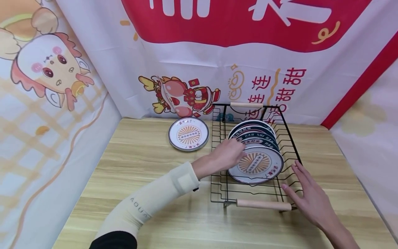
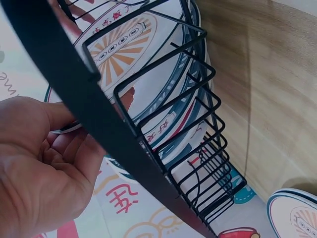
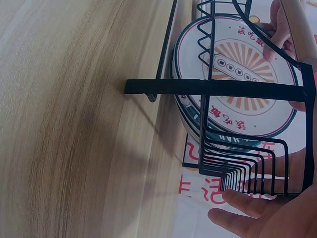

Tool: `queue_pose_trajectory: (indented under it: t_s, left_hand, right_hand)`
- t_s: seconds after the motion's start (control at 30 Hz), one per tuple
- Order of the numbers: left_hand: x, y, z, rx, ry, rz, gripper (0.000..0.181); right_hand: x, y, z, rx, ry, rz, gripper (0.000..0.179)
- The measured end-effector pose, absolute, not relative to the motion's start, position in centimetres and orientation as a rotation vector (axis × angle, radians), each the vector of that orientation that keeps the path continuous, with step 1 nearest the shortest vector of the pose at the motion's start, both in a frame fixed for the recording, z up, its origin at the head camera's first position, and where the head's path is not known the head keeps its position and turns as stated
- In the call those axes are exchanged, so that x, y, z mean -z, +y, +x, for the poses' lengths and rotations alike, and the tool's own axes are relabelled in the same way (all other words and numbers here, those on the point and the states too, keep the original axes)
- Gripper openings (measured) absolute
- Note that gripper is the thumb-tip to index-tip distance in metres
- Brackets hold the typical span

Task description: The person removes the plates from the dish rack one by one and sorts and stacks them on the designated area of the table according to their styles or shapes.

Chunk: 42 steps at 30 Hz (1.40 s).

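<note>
In the head view a black wire dish rack [image 1: 220,193] with wooden handles holds several round plates standing in a row. At the front of the row a white plate [image 1: 264,166] with an orange sunburst leans back, its face showing. My left hand [image 1: 228,152] pinches this plate at its upper left edge, thumb on the face, as the right wrist view also shows. Behind it stand plates with dark green rims [image 1: 259,136]. My right hand [image 1: 314,195] rests along the rack's right side, fingers straight and touching the wires.
Left of the rack, a short stack of matching white plates [image 1: 188,134] lies flat on the wooden table [image 1: 149,173]. A printed cloth [image 1: 186,55] hangs behind the table, and another patterned cloth [image 1: 62,138] hangs along its left side.
</note>
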<state>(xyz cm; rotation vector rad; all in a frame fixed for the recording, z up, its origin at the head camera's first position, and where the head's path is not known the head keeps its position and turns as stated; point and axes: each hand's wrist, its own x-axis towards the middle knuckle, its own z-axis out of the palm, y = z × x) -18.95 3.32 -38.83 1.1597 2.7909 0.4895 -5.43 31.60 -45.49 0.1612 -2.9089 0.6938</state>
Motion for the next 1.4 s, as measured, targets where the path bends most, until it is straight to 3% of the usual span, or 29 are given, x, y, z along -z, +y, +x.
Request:
queue_pose_trajectory:
  t_s: [0.67,0.97,1.4]
  left_hand:
    - [36.2,0.0,-17.7,-0.824,2.897,1.259,0.016]
    - [35.4,-3.4,-17.1,-1.163,2.863,1.125,0.023]
    - [33.5,-8.9,-17.7,-1.307,2.956,0.853,0.025]
  right_hand:
    - [45.3,31.6,-5.7,-0.681,-2.916,0.168,0.081]
    - [45.3,31.5,-5.5,-0.666,-2.940,0.158,0.082]
    - [45.5,31.6,-5.5,-0.660,-2.940,0.161,0.081]
